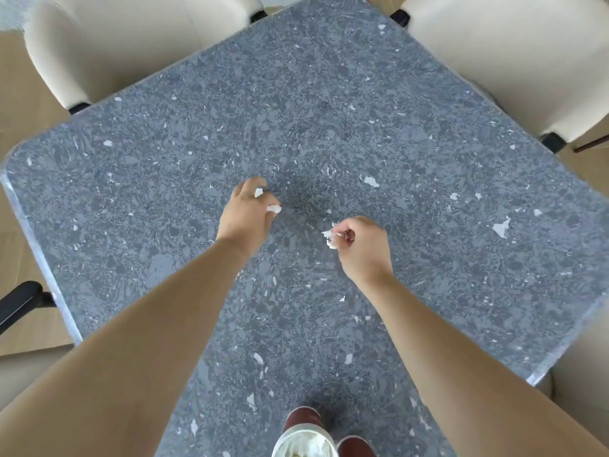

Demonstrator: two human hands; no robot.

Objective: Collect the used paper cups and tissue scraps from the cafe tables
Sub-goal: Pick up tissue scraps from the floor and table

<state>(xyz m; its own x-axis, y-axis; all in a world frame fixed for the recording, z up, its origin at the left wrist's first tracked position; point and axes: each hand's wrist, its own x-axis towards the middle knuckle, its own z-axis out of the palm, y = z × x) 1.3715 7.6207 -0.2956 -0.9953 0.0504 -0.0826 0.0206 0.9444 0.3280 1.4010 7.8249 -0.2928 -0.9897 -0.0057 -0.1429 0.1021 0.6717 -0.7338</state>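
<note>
Scraps [329, 239] of tissue sat pinched in both my hands over the table [428, 159]: two bits in my left hand [245, 216], one in my right hand [365, 250]. Cups [304, 438] stood at the near edge, uncollected; little else seemed left.

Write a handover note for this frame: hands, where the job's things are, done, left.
Left hand: holds tissue scraps at its fingertips, over the middle of the table.
Right hand: pinches a torn tissue piece, just above the tabletop.
White-rimmed paper cup: at the near edge, white stuff inside; dark red cups beside it.
Done: those scraps are in hand.
Left: probably drop them into the cup, then take the cups away. Pale flecks on the top look like stone pattern; check for small scraps.
</note>
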